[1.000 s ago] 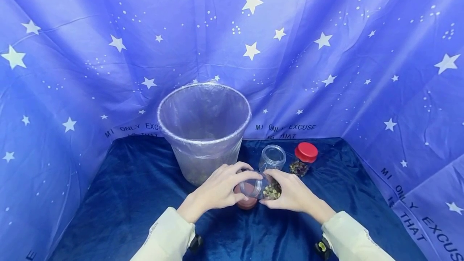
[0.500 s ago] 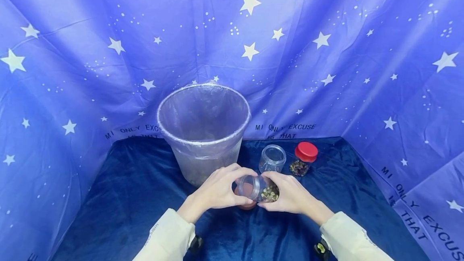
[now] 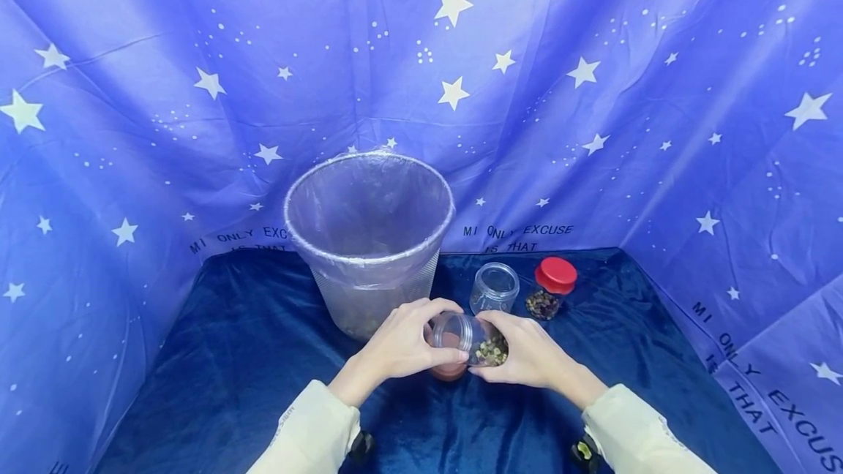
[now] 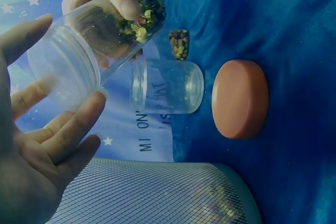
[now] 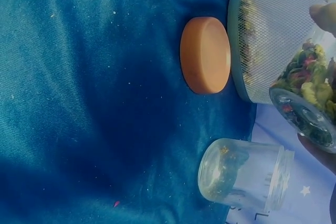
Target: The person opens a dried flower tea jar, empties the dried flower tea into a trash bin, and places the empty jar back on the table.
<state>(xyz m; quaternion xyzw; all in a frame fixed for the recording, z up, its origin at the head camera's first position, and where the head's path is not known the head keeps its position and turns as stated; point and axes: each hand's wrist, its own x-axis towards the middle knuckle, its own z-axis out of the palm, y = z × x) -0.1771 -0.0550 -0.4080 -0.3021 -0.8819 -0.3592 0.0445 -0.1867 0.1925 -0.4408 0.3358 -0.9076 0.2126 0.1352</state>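
My right hand (image 3: pixel 536 348) grips a clear jar (image 4: pixel 107 27) with dried flower buds (image 3: pixel 490 350) gathered at its far end. The jar lies tilted almost sideways, its neck toward my left hand (image 3: pixel 405 339). Left fingers and thumb curve around a clear, ribbed-rimmed plastic piece (image 3: pixel 451 329) at that neck. Whether this piece is a lid or a second jar I cannot tell. Below it, a brownish-orange round disc (image 4: pixel 240 99), lid-like, lies on the cloth. An uncovered clear jar (image 3: pixel 495 288) stands just behind my hands.
A mesh bin (image 3: pixel 372 298) with a clear liner stands behind and left of my hands. Further right is a small jar with a red cover (image 3: pixel 555 276) and dark dried contents. Dark blue cloth (image 3: pixel 217 386) covers the surface; a starry curtain (image 3: pixel 362 57) rises behind.
The filled jar and the clear piece have shifted slightly while staying close together. My left thumb has moved up and rightward, toward where the two meet. The other things have stayed put.
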